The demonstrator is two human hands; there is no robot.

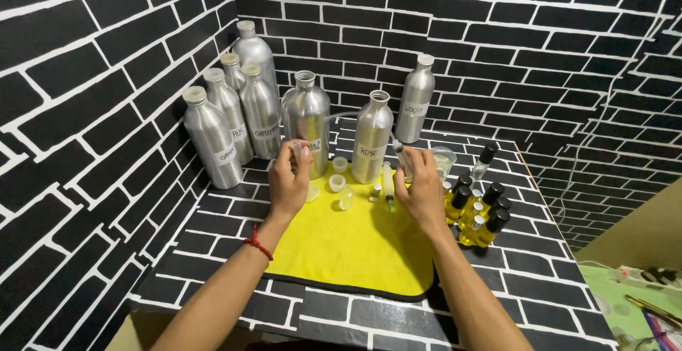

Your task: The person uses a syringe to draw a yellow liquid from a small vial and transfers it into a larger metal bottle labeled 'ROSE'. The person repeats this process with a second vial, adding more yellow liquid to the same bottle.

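Your left hand [288,184] is gripping a small cup [301,150], keeping it upright over the yellow mat [348,244]; your right hand [420,191] is pinching a thin vial [403,158], tilting it clear of the bottles [477,212].

Silver bottles [305,120], a yellow mat [348,244], black-and-white brick-patterned table [540,266], seemingly yellow-filled vials [477,216].

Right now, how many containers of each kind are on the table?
Tall aluminium bottles: 7
Small bottles of yellow liquid with black caps: about 5, some overlapping
Small clear bottle with black cap: 1
Small clear vials on the yellow mat: 2
Total: about 15
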